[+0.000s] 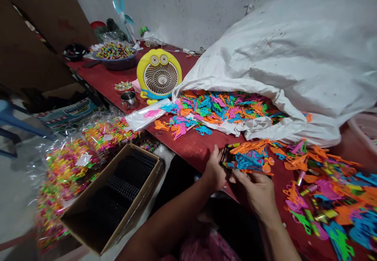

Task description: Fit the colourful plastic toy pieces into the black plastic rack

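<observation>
My left hand (216, 170) is closed around the end of a small black plastic rack (225, 157). Blue and orange flat plastic toys (250, 157), which look like toy pistols, lie in or against this rack, with yellow tubes and round orange ends among them. My right hand (257, 192) grips the bundle from below, its thumb along the near side; some of its fingers are hidden. To the right, a loose pile of similar toys (326, 190) mixes with small yellow-capped tubes. More toys (224, 105) fill the mouth of a big white sack (294, 52) behind my hands.
A cardboard box (157, 178) with black ridged pieces stands at the lower left. Beside it are see-through bags (70, 155) of colourful pieces. On the red table (97, 78) stand a yellow fan (141, 72), a metal cup (129, 100) and a heaped basin (118, 63).
</observation>
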A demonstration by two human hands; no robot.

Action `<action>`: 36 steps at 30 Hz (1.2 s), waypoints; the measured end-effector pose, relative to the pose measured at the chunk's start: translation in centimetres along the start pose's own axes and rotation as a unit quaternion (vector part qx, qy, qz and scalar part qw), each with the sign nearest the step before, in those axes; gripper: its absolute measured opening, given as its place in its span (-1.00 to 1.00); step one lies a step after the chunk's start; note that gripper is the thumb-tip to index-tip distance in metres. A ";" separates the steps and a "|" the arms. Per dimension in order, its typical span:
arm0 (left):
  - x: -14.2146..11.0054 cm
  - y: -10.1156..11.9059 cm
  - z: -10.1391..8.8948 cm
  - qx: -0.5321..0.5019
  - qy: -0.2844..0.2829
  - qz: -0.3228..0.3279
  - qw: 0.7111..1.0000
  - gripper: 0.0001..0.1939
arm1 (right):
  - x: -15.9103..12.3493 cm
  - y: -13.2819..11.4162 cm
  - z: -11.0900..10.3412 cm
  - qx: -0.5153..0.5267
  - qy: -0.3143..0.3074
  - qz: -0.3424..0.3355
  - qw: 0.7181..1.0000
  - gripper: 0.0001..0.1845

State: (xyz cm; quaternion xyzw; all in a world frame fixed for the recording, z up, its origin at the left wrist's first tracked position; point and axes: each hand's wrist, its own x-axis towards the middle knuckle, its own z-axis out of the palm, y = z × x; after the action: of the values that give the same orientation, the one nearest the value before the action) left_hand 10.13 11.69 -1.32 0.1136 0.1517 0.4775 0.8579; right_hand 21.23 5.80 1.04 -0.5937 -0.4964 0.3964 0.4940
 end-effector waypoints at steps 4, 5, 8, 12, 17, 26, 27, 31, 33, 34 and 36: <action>-0.4 -0.3 0.1 -0.016 0.004 0.033 0.999 -0.38 | -0.3 1.3 -1.1 0.026 0.001 0.009 1.000 -0.76; -0.4 -0.4 0.2 -0.021 -0.003 0.037 0.999 -0.39 | -0.4 1.5 -1.4 0.041 -0.003 0.008 0.999 -0.78; -0.5 -0.4 0.4 -0.020 -0.016 0.039 0.999 -0.42 | -0.5 1.9 -2.1 0.068 -0.013 0.011 0.998 -0.80; -0.7 -0.4 0.6 0.012 -0.009 0.047 0.999 -0.50 | -0.6 1.7 -1.9 0.061 -0.005 0.022 0.998 -0.77; -1.0 -1.1 0.1 0.074 0.013 0.058 0.995 -0.56 | -0.5 0.4 -0.4 0.036 0.026 0.031 0.999 -0.67; 0.0 -2.1 -1.3 0.111 0.089 0.061 0.988 -0.56 | -0.3 0.7 0.8 0.004 0.040 0.018 0.999 -0.62; 0.1 -2.1 -1.4 0.112 0.091 0.064 0.987 -0.55 | -0.4 0.8 0.9 0.017 0.052 0.023 0.998 -0.59; 0.2 -2.4 -1.5 0.133 0.103 0.068 0.983 -0.52 | -0.6 1.1 1.5 0.087 0.113 0.029 0.989 -0.27; 0.3 -2.5 -1.6 0.145 0.103 0.069 0.982 -0.51 | -0.9 1.2 1.8 0.102 0.132 0.032 0.985 -0.17; 0.3 -2.5 -1.6 0.149 0.102 0.068 0.981 -0.51 | -1.0 1.3 1.9 0.102 0.138 0.035 0.985 -0.18; 0.3 -2.6 -1.7 0.157 0.101 0.068 0.980 -0.51 | -1.2 1.5 1.9 0.102 0.149 0.041 0.983 -0.23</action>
State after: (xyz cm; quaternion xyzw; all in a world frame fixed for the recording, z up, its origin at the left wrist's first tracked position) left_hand 11.68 10.70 -3.77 0.2086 0.3025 0.5137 0.7753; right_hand 19.45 4.99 -0.86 -0.6123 -0.3493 0.3726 0.6035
